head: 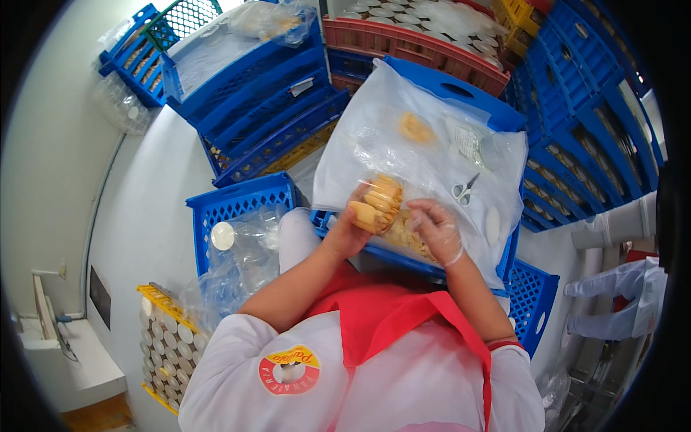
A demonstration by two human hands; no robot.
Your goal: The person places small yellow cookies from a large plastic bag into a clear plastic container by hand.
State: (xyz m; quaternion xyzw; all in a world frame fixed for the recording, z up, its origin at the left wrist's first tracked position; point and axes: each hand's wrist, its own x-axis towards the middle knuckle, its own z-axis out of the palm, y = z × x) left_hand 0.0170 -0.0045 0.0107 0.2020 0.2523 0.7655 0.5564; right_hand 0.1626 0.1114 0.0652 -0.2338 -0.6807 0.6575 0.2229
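Observation:
My left hand (pixel 348 232) is shut around a clear plastic jar (pixel 390 189), tilted on its side. Flat golden biscuits are stacked inside it. Just right of the jar's open-looking end is my right hand (pixel 438 233), in a clear glove, with its fingers bent and somewhat apart. I see nothing in its grasp. Below both hands, broken biscuit pieces (pixel 406 237) lie along the near edge of a white plastic sheet (pixel 345 156). Farther up the sheet are a small heap of biscuits (pixel 416 128) under clear film, scissors (pixel 464 190) and a white round lid (pixel 492 225).
A clear bag or container with a printed label (pixel 471 144) lies at the sheet's right. Blue crates (pixel 583 135) stack high on the right, others (pixel 253 97) on the left. A red crate (pixel 410 46) holds lidded jars. Empty-looking jars fill a low blue crate (pixel 200 227). A person's white-clad legs (pixel 604 302) show at right.

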